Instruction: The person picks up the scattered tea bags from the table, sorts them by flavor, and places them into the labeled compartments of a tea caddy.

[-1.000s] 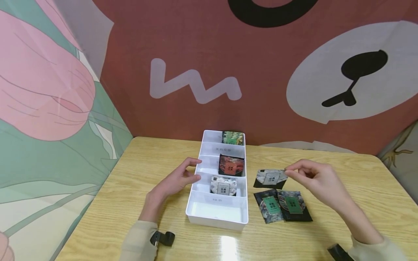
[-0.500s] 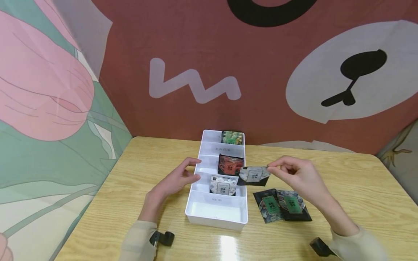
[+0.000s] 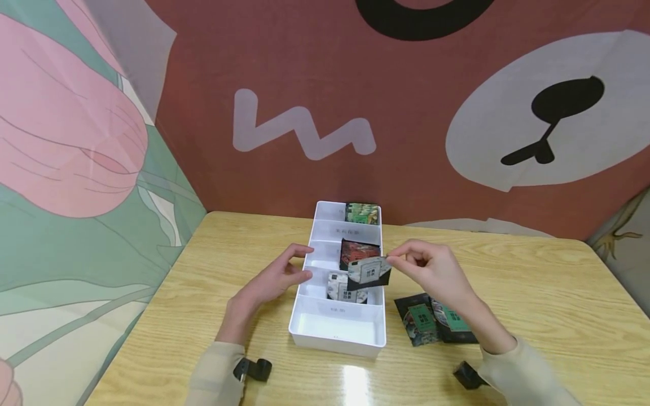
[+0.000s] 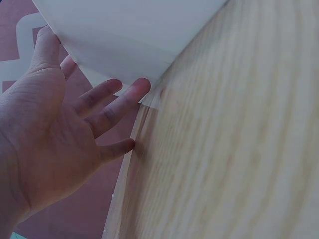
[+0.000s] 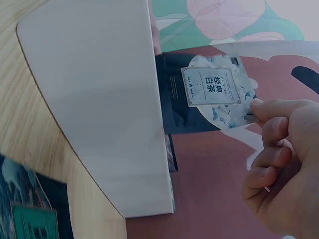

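A white-and-black tea sachet (image 3: 369, 272) hangs tilted over the white divided box (image 3: 337, 328), pinched at its upper corner by my right hand (image 3: 431, 276). In the right wrist view the sachet (image 5: 214, 94) shows its printed label, held between thumb and forefinger above the box's side wall (image 5: 99, 109). Beneath it, partly covered, a similar white sachet (image 3: 337, 286) lies in the second compartment from the front. A red-and-black sachet (image 3: 359, 249) occupies the one behind. My left hand (image 3: 269, 281) is at the box's left side, its fingers spread and relaxed against the wall (image 4: 124, 40).
Two dark sachets with green labels lie on the table (image 3: 244, 231) right of the box: one sachet (image 3: 418, 320) is fully seen, the other sachet (image 3: 454, 324) partly behind my right forearm. Green-and-yellow sachets (image 3: 363, 213) fill part of the rearmost compartment. A printed cloth (image 3: 406, 113) hangs behind.
My right hand has carried the white-and-black sachet leftward from beside the box to above its compartments. The left hand and the box have stayed in place.
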`<state>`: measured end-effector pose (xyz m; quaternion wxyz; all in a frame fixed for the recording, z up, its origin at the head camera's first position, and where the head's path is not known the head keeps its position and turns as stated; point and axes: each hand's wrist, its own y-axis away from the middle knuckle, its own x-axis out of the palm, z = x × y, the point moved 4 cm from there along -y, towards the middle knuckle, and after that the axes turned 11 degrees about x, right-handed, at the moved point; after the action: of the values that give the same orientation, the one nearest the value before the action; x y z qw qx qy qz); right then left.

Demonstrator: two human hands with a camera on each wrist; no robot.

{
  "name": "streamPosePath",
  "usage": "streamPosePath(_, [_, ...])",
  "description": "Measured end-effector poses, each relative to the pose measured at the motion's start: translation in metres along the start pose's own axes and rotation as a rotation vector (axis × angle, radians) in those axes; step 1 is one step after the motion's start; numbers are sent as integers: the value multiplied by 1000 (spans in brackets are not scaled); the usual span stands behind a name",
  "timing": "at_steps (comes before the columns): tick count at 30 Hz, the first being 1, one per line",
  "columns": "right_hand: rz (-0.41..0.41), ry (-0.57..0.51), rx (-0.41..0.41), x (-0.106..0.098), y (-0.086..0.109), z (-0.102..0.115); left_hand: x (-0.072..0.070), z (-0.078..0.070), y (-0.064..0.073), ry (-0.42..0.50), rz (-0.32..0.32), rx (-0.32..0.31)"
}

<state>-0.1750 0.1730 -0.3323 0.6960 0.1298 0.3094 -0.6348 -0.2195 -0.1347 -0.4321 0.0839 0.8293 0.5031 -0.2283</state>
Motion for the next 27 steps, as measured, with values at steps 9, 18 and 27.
streamPosePath(9, [42,-47,36,19,-6,-1,0,2,0,-8,-5,-11])
streamPosePath(18, [108,-65,73,36,-5,-10,0,-1,-1,2,5,4])
streamPosePath(27, [102,-17,37,38,-2,-16,-1,-1,0,8,7,7])
